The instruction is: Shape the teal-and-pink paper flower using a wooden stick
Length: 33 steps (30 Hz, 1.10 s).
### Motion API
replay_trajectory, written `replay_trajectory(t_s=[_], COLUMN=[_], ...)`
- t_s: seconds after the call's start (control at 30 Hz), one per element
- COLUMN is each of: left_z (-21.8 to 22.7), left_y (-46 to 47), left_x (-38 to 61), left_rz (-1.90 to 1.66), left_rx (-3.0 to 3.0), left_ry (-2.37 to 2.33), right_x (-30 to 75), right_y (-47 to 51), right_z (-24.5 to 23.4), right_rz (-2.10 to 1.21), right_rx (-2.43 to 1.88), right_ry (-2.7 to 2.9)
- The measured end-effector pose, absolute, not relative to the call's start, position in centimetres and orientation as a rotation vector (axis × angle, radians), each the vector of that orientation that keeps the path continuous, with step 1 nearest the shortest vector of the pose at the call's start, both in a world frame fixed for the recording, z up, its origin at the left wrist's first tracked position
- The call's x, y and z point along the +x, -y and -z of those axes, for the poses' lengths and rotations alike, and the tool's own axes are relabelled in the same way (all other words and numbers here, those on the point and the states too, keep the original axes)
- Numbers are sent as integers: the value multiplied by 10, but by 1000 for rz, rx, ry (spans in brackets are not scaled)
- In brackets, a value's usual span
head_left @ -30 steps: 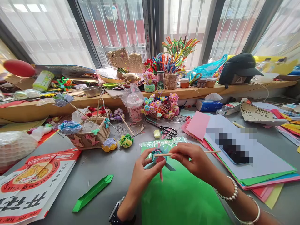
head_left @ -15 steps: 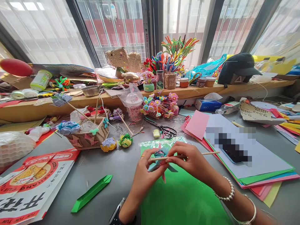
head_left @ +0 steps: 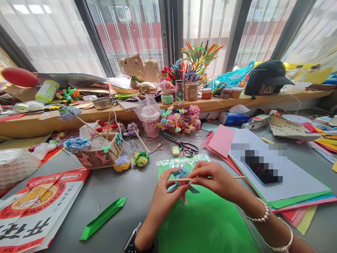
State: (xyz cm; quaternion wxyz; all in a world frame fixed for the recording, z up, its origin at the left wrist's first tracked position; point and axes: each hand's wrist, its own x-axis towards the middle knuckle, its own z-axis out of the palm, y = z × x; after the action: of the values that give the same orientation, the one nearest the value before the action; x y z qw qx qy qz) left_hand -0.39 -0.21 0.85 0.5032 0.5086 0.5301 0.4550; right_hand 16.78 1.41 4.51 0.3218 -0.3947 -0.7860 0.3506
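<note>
My left hand [head_left: 164, 196] pinches a small folded paper flower [head_left: 180, 174] in blue and pink, held above a green paper sheet [head_left: 205, 225]. My right hand [head_left: 217, 181] grips a thin wooden stick [head_left: 238, 177] that lies sideways across the flower's top. Both hands meet over the near middle of the grey table [head_left: 118, 186]. A watch sits on my left wrist and bead bracelets on my right.
A folded green paper strip [head_left: 104, 218] lies at the left front. Scissors [head_left: 188, 147], a stack of coloured paper with a phone [head_left: 260, 168], a basket of paper flowers [head_left: 97, 151] and a printed bag [head_left: 34, 207] surround the hands. The window ledge [head_left: 210, 103] is crowded with craft items.
The stick has slid left through my right fingers, so less of it sticks out to the right. Both hands stay at the flower, shifted slightly.
</note>
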Motion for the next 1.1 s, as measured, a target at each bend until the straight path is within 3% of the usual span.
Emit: replay_trajectory(t_s=[0.33,0.73,1.1], left_z=[-5,-12,-15], left_y=[1,-2,2], left_x=[-3,-10,-6], left_rz=[-1104,-1018,-1044], left_rx=[1246,1110,887], left_ry=[-1210,-1083,-1025], right_x=[158,150,149], right_y=[-13,-8,-6], right_z=[-36,-20,-26], right_rz=[-786,-259,-486], right_rx=[-1094,-807,-878], right_ry=[2032,2043,2068])
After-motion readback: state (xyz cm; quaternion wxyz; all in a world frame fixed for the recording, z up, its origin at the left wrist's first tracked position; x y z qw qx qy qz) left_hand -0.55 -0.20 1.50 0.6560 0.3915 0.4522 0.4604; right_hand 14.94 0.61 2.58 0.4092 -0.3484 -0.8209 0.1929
